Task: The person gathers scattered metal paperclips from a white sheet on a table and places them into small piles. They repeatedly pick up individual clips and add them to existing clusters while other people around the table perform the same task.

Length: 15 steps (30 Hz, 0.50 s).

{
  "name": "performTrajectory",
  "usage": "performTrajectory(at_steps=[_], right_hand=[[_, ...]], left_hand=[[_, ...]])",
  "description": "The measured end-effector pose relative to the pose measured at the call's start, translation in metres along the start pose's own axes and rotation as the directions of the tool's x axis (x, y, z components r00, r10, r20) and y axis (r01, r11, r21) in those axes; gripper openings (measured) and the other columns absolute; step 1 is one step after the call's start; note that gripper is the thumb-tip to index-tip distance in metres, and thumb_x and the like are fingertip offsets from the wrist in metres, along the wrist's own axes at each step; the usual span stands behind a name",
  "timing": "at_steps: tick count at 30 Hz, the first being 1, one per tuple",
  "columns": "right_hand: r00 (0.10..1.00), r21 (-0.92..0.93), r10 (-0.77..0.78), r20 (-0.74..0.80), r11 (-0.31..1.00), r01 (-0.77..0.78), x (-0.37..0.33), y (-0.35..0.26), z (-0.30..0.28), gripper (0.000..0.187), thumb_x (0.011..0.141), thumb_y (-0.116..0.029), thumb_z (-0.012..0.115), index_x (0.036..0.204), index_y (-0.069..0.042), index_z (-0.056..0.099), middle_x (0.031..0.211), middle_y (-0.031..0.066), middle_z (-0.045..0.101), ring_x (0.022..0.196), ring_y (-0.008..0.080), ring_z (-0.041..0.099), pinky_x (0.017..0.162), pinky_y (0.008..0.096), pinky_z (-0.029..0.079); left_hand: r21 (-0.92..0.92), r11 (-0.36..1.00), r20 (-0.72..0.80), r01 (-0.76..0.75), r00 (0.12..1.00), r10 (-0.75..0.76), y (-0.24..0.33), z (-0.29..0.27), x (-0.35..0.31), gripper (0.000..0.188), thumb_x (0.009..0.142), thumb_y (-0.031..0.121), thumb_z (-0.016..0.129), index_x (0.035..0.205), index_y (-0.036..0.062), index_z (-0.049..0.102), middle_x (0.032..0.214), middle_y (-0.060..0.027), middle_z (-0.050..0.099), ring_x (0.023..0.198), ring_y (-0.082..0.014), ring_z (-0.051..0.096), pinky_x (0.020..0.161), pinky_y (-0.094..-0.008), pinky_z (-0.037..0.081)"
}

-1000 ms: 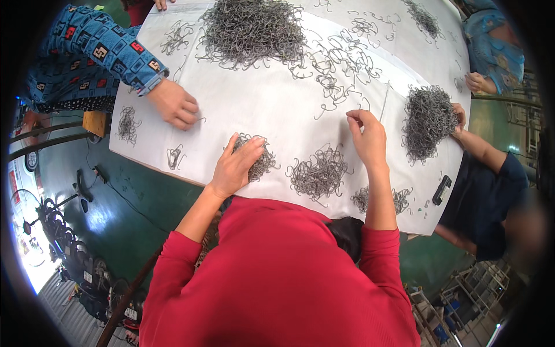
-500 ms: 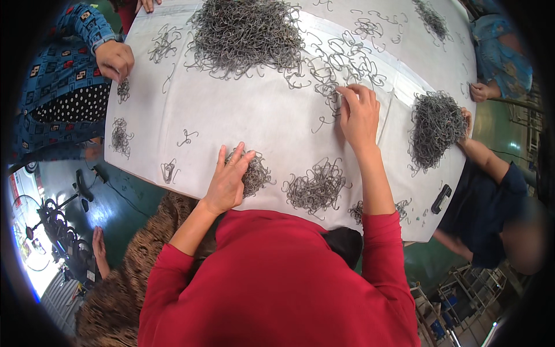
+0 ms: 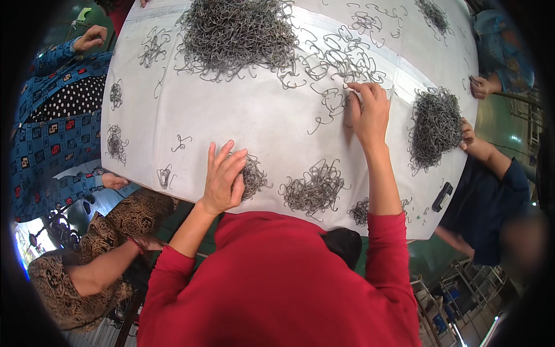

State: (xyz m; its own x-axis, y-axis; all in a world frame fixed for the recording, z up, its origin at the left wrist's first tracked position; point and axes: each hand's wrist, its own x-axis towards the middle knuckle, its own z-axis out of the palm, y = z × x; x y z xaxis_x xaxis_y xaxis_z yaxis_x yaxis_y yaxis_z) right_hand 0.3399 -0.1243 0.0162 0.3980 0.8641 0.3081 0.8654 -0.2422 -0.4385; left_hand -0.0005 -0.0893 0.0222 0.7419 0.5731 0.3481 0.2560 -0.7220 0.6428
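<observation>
Left hand (image 3: 222, 179), fingers spread, palm down on small hook pile (image 3: 250, 176) at near edge of white desk (image 3: 260, 121). Right hand (image 3: 367, 113) farther & to the right, fingers together, tips pinching loose wire hooks (image 3: 341, 63). Second pile (image 3: 315, 191) lies near, between both arms. Big heap (image 3: 234, 34) at far side.

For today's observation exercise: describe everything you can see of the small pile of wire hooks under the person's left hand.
The small pile of wire hooks is a loose, tangled clump of thin grey bent metal wires lying on the white table cover near its front edge. The left hand rests on its left part, fingers spread over it, hiding some of it. A similar, slightly wider pile lies apart to its right. Single hook shapes are too small to tell.
</observation>
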Motion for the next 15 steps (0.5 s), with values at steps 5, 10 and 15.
performTrajectory(at_steps=[5, 10, 15], right_hand=[[0.984, -0.017, 0.133, 0.121, 0.991, -0.132, 0.042, -0.003, 0.012, 0.009, 0.078, -0.018, 0.067, 0.084, -0.012, 0.068, 0.082, 0.0039, 0.06, 0.087, 0.0219, 0.056, 0.075, 0.0395, 0.039], [0.935, -0.187, 0.165, 0.314, 0.976, -0.109, 0.065, -0.007, 0.021, 0.01, 0.079, -0.018, 0.065, 0.083, -0.01, 0.068, 0.083, 0.0049, 0.062, 0.089, 0.0241, 0.057, 0.078, 0.0427, 0.04], [0.967, -0.324, 0.031, 0.254, 0.944, 0.055, 0.061, -0.003, 0.032, 0.009, 0.081, -0.014, 0.061, 0.083, -0.006, 0.062, 0.082, 0.0067, 0.062, 0.085, 0.0265, 0.057, 0.081, 0.044, 0.04]], left_hand=[[0.015, 1.0, -0.036, -0.008, 0.999, 0.008, 0.002, -0.001, 0.015, 0.051, 0.074, -0.002, 0.051, 0.124, 0.0049, 0.045, 0.125, -0.0131, 0.054, 0.126, -0.0368, 0.04, 0.109, -0.0581, 0.015], [0.039, 0.999, -0.064, 0.017, 0.998, -0.015, 0.002, -0.006, 0.015, 0.055, 0.075, -0.002, 0.05, 0.129, 0.0043, 0.04, 0.126, -0.0173, 0.051, 0.126, -0.0399, 0.04, 0.108, -0.057, 0.02], [0.037, 0.998, -0.088, 0.041, 0.995, -0.037, 0.002, -0.004, 0.013, 0.055, 0.076, -0.002, 0.05, 0.13, 0.0032, 0.039, 0.126, -0.0174, 0.051, 0.125, -0.0402, 0.041, 0.107, -0.0549, 0.024]])
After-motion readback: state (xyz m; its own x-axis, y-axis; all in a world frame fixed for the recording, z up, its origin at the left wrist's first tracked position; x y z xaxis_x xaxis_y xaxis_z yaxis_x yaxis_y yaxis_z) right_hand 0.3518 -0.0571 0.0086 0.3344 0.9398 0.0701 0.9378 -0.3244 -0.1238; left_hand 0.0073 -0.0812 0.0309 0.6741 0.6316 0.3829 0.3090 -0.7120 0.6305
